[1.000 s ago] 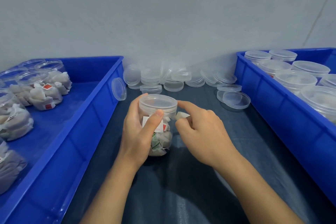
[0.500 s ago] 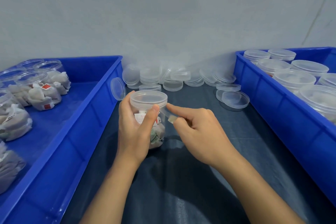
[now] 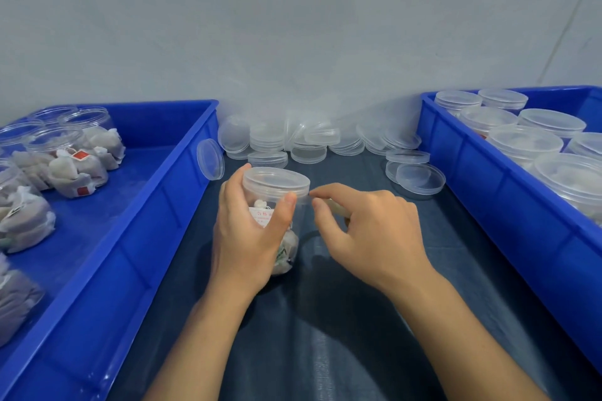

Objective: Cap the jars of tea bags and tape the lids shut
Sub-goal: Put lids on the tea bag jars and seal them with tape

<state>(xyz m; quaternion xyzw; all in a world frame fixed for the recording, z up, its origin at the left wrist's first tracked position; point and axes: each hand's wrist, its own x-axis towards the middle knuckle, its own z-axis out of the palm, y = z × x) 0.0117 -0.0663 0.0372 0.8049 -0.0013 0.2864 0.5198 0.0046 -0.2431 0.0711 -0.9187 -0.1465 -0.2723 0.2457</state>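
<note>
Soft, even light from above — bright enough, with a cool blue cast. Dim shadows pool on the cloth (image 3: pixel 325 319) under the hands (image 3: pixel 247 231) and forearms. The wide lens bows the bins' (image 3: pixel 136 238) edges outward — clear lids (image 3: pixel 309 143) at the back look hazy and low in contrast.

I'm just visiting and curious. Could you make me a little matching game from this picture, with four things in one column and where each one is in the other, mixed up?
Things
1. Capped jar
2. Open jars
3. Loose lids
4. Lidded jars

Places
A. In the right bin
B. Heaped by the wall, between the bins
C. Gripped in the left hand
D. In the left bin

Pairs: 1-C, 2-D, 3-B, 4-A

The right hand pinches something small, probably tape, at the capped jar's lid edge.
</note>
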